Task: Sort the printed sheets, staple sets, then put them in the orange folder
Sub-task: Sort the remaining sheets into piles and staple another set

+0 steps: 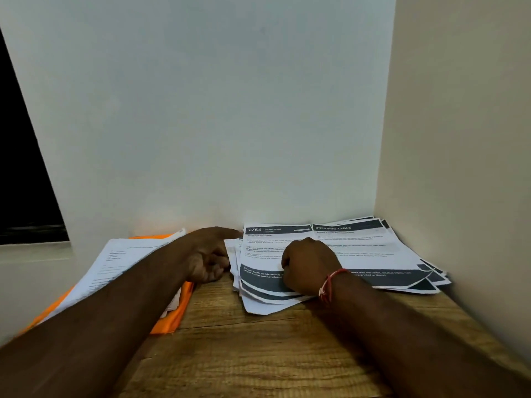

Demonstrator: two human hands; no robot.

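Note:
A loose stack of printed sheets (pixel 258 294) with dark header and footer bands lies on the wooden table; its top sheet reads "2754 Living Room". A second stack headed "Dressing Table" (pixel 370 248) lies to its right, in the corner. My right hand (pixel 310 265) rests as a fist on the 2754 sheet, fingers curled down onto the paper. My left hand (pixel 208 258) sits at that stack's left edge, index finger stretched to the sheet's top-left corner, other fingers curled. The orange folder (pixel 172 317) lies at the left under text sheets (pixel 120 262); my left forearm crosses it.
The wooden table (pixel 244 354) is boxed in by a white wall behind and a cream panel (pixel 459 168) on the right. A dark opening (pixel 20 182) and a low ledge are at the left. Bare wood shows in front between my forearms. No stapler is in view.

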